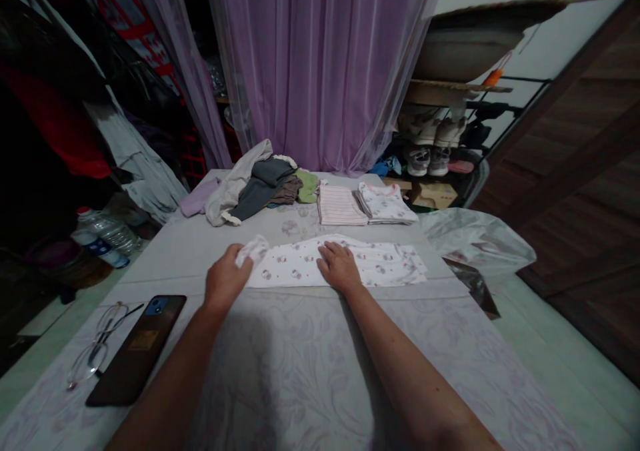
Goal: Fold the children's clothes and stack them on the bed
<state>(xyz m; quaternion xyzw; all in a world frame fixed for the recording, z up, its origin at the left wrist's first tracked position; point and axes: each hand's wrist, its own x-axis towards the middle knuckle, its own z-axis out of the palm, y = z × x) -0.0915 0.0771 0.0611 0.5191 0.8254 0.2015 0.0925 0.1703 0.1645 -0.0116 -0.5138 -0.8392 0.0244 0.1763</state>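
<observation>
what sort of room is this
Probably a room in a home, perhaps a bedroom: a purple curtain, shoes on a rack, and folded clothes on a cloth-covered surface.

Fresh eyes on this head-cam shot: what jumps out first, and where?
Probably the tall purple curtain, hanging behind the table's far edge. Next, the white printed garment mid-table, its left end bunched in the left hand, the right hand resting on top. Then the dark phone beside the glasses, near left.
</observation>
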